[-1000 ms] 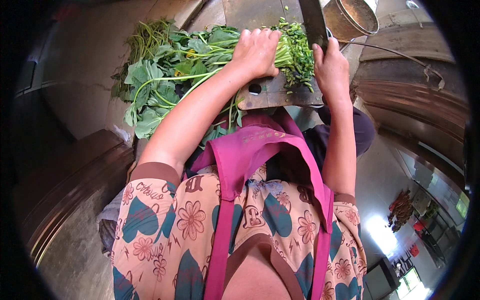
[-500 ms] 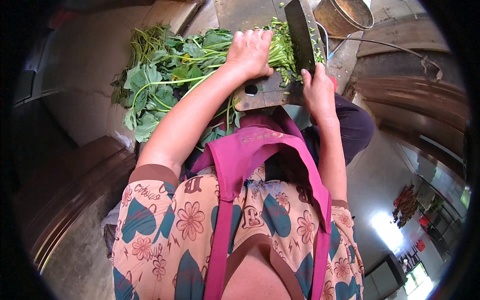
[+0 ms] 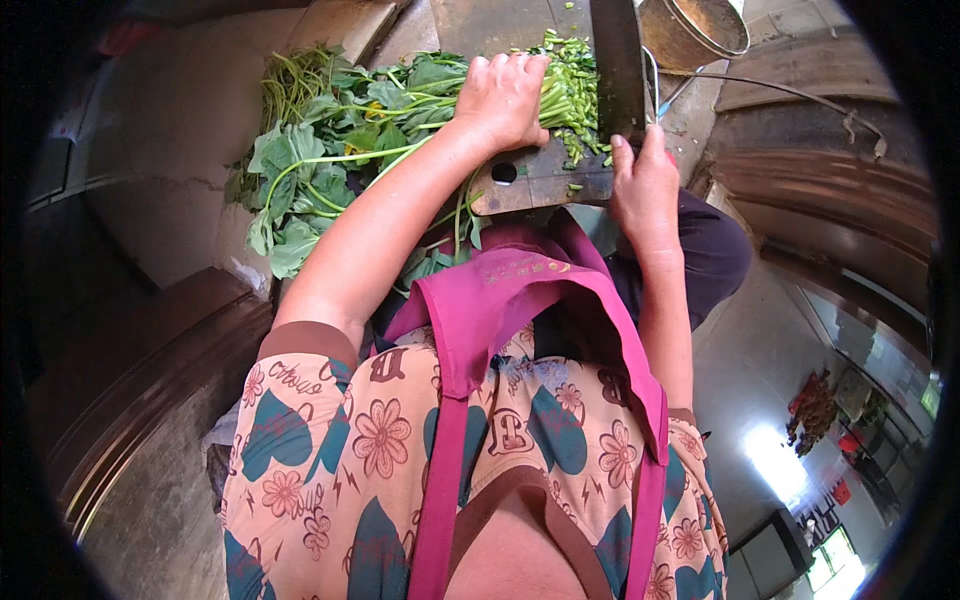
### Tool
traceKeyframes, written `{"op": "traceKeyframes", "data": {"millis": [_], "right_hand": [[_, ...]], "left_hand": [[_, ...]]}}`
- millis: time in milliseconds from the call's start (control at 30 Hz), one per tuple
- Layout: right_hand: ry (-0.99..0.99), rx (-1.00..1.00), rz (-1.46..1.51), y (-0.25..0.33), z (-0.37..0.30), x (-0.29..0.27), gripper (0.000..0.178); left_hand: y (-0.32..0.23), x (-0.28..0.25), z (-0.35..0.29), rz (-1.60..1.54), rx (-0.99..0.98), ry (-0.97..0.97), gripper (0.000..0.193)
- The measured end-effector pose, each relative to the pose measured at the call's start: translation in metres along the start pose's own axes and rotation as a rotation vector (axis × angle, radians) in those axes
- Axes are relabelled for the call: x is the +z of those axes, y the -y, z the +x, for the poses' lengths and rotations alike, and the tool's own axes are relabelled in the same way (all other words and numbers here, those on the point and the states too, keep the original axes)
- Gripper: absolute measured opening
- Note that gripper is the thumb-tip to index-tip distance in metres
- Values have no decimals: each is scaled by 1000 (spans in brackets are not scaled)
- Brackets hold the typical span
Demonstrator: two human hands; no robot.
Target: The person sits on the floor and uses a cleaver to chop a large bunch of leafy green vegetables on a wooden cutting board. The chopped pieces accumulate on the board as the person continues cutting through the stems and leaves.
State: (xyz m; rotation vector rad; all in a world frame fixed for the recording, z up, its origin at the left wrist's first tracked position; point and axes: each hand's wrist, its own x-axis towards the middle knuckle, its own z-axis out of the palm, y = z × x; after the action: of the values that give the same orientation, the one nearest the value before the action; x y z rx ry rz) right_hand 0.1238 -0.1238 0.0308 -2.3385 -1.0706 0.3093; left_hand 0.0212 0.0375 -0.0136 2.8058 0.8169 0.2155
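Long leafy green stalks (image 3: 395, 110) lie across a dark wooden cutting board (image 3: 545, 182), their leaves hanging over its left side. My left hand (image 3: 503, 98) is closed over the bundle, pressing it to the board near the cut ends. Short chopped green stems (image 3: 573, 85) gather just right of that hand, with a few loose bits around. In my right hand (image 3: 645, 195) is the handle of a broad, dark cleaver (image 3: 620, 70). Its blade points away from me, along the right side of the chopped pieces. The hidden lower edge leaves it unclear whether the blade touches the board.
A rusty bucket (image 3: 690, 28) stands beyond the board's right end, beside a thin metal rod (image 3: 790, 88). My dark-clad knee (image 3: 715, 245) is beneath and right of the board. Dark wooden furniture (image 3: 820, 190) lies further right.
The cleaver and my right hand have shifted slightly to the right, away from the cut ends. More of the blade's broad face shows. My left hand stays nearly in place on the stalks.
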Motion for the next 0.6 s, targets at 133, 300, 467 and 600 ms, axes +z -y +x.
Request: {"op": "traceKeyframes", "data": {"millis": [133,300,467,600], "right_hand": [[92,-14,-149,-7,7,18,27],[-17,-39,-100,-4,3,1,27],[55,-8,-159,-27,16,2,28],[-101,-62,-81,-20,36,-20,28]], "left_hand": [[1,-3,1,-1,-5,30,84],[1,-3,0,-1,7,13,82],[3,-1,1,-8,8,-1,82],[1,-1,-1,-21,3,19,81]]}}
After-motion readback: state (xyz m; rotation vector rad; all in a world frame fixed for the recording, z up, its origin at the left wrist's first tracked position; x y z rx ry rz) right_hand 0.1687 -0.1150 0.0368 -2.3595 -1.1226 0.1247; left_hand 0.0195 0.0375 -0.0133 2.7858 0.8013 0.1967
